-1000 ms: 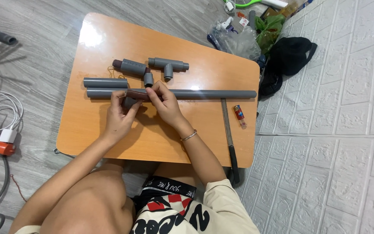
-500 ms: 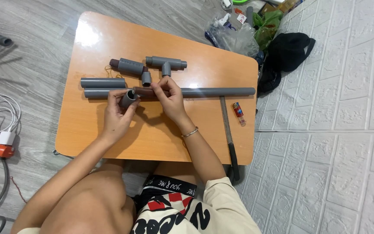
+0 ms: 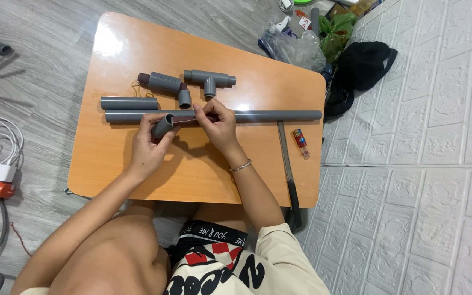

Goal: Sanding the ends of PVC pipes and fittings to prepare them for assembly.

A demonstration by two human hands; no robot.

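Both hands meet over the long grey pipe, working a short pipe piece and a dark strip.

Starting left of the long pipe: a short loose pipe lies parallel, just above its left end. Then the left hand is closed around a short pipe piece, open end tipped up toward the camera, its axis slanting against the long pipe's left-right line. Touching its rim, a dark strip, possibly sandpaper, runs rightward into the right hand, fingers pinched on it. Both hands are equally close to the piece. Behind sit a tee fitting and coupling; right, a flat metal tool and a lighter on the surface.
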